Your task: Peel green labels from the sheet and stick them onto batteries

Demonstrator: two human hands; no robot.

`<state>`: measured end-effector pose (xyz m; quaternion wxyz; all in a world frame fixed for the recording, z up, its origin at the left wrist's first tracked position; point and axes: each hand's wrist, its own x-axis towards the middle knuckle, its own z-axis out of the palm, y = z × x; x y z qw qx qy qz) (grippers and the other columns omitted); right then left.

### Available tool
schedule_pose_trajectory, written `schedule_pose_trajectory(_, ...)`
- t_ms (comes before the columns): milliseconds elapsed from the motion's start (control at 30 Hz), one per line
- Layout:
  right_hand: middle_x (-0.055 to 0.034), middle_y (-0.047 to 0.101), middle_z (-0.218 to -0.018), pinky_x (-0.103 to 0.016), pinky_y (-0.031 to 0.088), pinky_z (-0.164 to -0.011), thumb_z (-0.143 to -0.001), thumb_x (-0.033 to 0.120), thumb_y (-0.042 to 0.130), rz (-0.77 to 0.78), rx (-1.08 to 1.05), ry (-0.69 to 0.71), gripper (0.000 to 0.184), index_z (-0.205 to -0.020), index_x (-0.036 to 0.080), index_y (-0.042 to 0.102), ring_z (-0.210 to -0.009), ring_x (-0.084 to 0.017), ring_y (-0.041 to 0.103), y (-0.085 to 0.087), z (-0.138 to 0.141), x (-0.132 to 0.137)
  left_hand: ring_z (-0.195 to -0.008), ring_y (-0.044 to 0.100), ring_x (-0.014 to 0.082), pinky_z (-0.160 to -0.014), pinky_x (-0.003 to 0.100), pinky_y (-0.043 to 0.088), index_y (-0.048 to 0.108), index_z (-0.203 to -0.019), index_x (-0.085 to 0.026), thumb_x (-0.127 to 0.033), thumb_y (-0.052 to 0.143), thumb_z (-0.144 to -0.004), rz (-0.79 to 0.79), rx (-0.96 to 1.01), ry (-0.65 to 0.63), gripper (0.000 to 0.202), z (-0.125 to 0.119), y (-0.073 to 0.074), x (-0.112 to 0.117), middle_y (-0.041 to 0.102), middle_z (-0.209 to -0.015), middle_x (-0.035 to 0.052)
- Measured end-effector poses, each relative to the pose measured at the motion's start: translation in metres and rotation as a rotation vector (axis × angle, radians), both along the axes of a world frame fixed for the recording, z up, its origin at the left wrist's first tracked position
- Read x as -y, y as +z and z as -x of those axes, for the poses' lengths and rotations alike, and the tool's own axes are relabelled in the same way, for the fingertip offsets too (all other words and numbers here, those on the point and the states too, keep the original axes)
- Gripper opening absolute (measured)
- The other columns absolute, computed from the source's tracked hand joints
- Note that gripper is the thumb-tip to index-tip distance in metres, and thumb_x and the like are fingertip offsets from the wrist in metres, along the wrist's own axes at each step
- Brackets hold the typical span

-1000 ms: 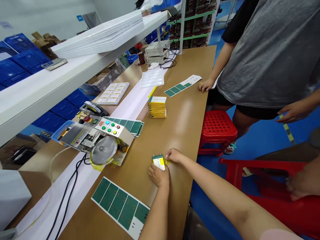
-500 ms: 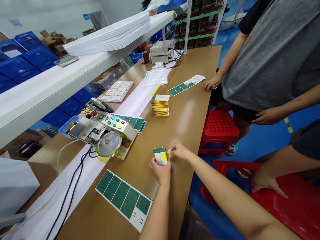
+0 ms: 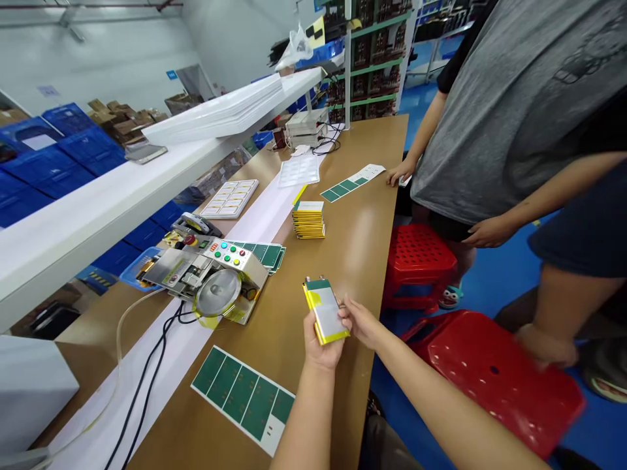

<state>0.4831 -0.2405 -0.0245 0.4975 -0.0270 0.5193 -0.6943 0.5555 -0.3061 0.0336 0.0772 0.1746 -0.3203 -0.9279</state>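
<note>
A flat pouch battery cell (image 3: 327,313), silvery-white with yellow tape along its edges and a green strip at its tabbed top end, lies tilted in my left hand (image 3: 323,346). The left fingers wrap round it from below, and their tips show at its right edge. My right hand (image 3: 361,321) is closed at that same edge, thumb and forefinger touching the cell; any small piece between them is hidden. A sheet of green stickers (image 3: 242,391) lies on the table left of my forearm. Farther up stands a stack of similar cells (image 3: 309,220).
A small machine with buttons and a round metal disc (image 3: 218,292) stands at left, with cables beside it. More green sheets (image 3: 269,256), a white tray (image 3: 230,198) and another green strip (image 3: 350,184) lie on the table (image 3: 289,307). Co-workers and red stools (image 3: 494,372) line the right side.
The cell has been raised and turned so that its broad face shows. My right hand has moved from beside its upper corner to its right edge. The view has tilted upward.
</note>
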Motion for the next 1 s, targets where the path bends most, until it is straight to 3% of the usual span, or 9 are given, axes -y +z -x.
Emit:
schedule_pose_trajectory(100,-0.0004,0.048,-0.082,-0.007,0.029,-0.049,-0.067,0.067,0.031,-0.149,0.011,-0.049,0.062,-0.108,0.020,0.034,-0.050,0.007,0.035,-0.014,-0.015,-0.029,-0.079,0.051,0.0104,-0.071,0.024,0.044,0.053,-0.099,-0.014,-0.056,0.039,-0.069,0.093,0.060,0.023,0.054,-0.005,-0.013,0.016,0.050,-0.104,0.0097)
schedule_pose_trajectory(267,-0.0011,0.048,-0.077,-0.008,0.026,-0.047,-0.063,0.062,0.040,-0.406,-0.133,-0.014,0.054,-0.090,0.015,0.039,-0.052,0.004,0.035,-0.069,-0.059,-0.103,-0.062,0.049,0.0054,-0.055,0.016,0.038,0.052,-0.079,-0.012,-0.035,0.069,-0.049,0.496,0.474,0.412,0.042,-0.018,-0.060,0.056,0.051,-0.073,-0.0001)
schedule_pose_trajectory(333,-0.0023,0.048,-0.072,-0.009,0.030,-0.051,-0.060,0.060,0.045,-0.469,-0.228,0.008,0.053,-0.083,0.013,0.042,-0.056,0.003,0.037,-0.088,-0.079,-0.127,-0.052,0.043,0.0016,-0.049,0.013,0.032,0.049,-0.073,-0.012,-0.026,0.072,-0.043,0.513,0.519,0.436,0.041,-0.026,-0.072,0.067,0.046,-0.062,-0.0046)
schedule_pose_trajectory(400,-0.0037,0.049,-0.073,-0.009,0.035,-0.058,-0.059,0.058,0.047,-0.519,-0.342,0.024,0.050,-0.079,0.012,0.046,-0.061,0.002,0.040,-0.092,-0.092,-0.137,-0.050,0.045,0.0039,-0.047,0.015,0.033,0.048,-0.074,-0.012,-0.029,0.071,-0.045,0.485,0.542,0.374,0.040,-0.037,-0.074,0.069,0.045,-0.058,-0.0044)
schedule_pose_trajectory(500,-0.0047,0.052,-0.081,-0.009,0.038,-0.068,-0.067,0.057,0.040,-0.525,-0.540,-0.011,0.049,-0.083,0.012,0.050,-0.069,0.001,0.043,-0.064,-0.094,-0.121,-0.062,0.055,0.0128,-0.055,0.025,0.044,0.050,-0.084,-0.011,-0.036,0.063,-0.055,0.299,0.460,0.110,0.041,-0.053,-0.062,0.053,0.054,-0.070,0.0038)
schedule_pose_trajectory(633,-0.0033,0.052,-0.090,-0.009,0.038,-0.074,-0.073,0.053,0.035,-0.438,-0.819,-0.143,0.047,-0.095,0.015,0.053,-0.077,0.002,0.046,0.006,-0.080,-0.074,-0.073,0.057,0.0151,-0.070,0.032,0.047,0.051,-0.096,-0.012,-0.037,0.056,-0.062,-0.064,0.201,-0.175,0.043,-0.070,-0.034,0.014,0.058,-0.088,0.0079)
schedule_pose_trajectory(700,-0.0015,0.052,-0.093,-0.009,0.039,-0.078,-0.073,0.049,0.039,-0.400,-0.965,-0.207,0.045,-0.105,0.018,0.050,-0.079,0.003,0.046,0.035,-0.077,-0.057,-0.072,0.057,0.0147,-0.071,0.032,0.048,0.053,-0.094,-0.013,-0.036,0.057,-0.063,-0.143,0.169,-0.159,0.039,-0.076,-0.023,-0.002,0.059,-0.085,0.0061)
schedule_pose_trajectory(800,-0.0004,0.052,-0.094,-0.011,0.041,-0.082,-0.073,0.041,0.043,-0.374,-1.239,-0.290,0.039,-0.105,0.019,0.051,-0.083,0.003,0.047,0.058,-0.081,-0.048,-0.069,0.058,0.0136,-0.071,0.030,0.048,0.055,-0.089,-0.013,-0.033,0.059,-0.063,-0.186,0.176,-0.091,0.033,-0.082,-0.010,-0.018,0.060,-0.080,0.0039)
schedule_pose_trajectory(1000,-0.0009,0.049,-0.100,-0.011,0.040,-0.090,-0.076,0.026,0.038,-0.335,-1.697,-0.541,0.029,-0.100,0.017,0.053,-0.099,0.002,0.044,0.061,-0.090,-0.046,-0.070,0.059,0.0113,-0.069,0.022,0.048,0.057,-0.080,-0.012,-0.027,0.063,-0.059,-0.209,0.211,0.001,0.027,-0.089,0.007,-0.030,0.062,-0.078,0.0034)
